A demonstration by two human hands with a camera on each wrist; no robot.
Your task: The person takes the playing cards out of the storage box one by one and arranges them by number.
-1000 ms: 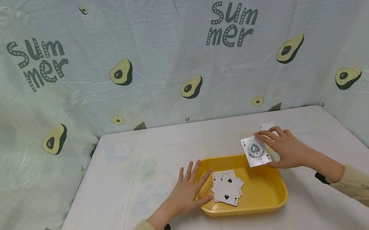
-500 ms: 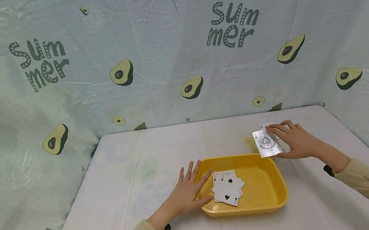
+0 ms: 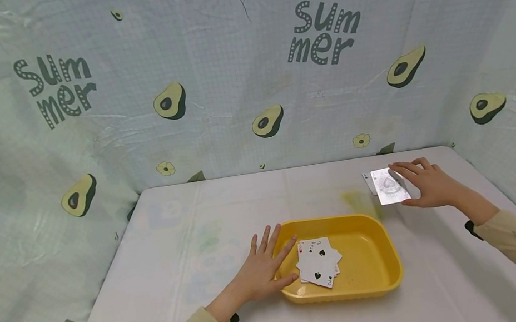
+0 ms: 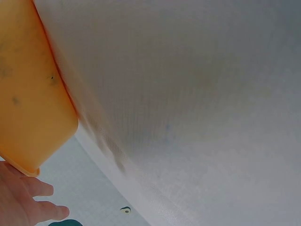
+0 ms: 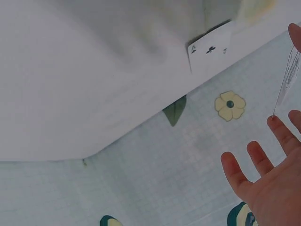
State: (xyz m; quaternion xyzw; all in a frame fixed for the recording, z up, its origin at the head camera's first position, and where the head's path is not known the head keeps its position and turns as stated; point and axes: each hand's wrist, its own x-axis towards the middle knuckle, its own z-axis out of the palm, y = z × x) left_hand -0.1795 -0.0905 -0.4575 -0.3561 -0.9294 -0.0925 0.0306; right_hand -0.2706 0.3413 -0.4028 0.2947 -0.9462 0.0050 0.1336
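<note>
My right hand (image 3: pixel 431 185) pinches an ace of spades playing card (image 3: pixel 389 186) by its edges, between thumb and fingertips. In the right wrist view this card (image 5: pixel 290 70) is seen almost edge-on. Partly hidden behind it in the head view, another playing card (image 3: pixel 369 183) lies near the table's far edge; the right wrist view shows black club marks on that card (image 5: pixel 211 47). My left hand (image 3: pixel 261 272) rests with spread fingers on the left rim of a yellow tray (image 3: pixel 363 265). A loose pile of playing cards (image 3: pixel 318 263), twos among them, lies in the tray's left part.
A white cloth covers the table (image 3: pixel 226 216). Behind it and at the sides hangs a pale curtain (image 3: pixel 208 39) printed with avocados and lettering. The held card is beyond the tray's far right corner.
My right hand has carried the ace of spades away from the tray's right rim, back and to the right, over the other card. The left hand, tray and pile have stayed still.
</note>
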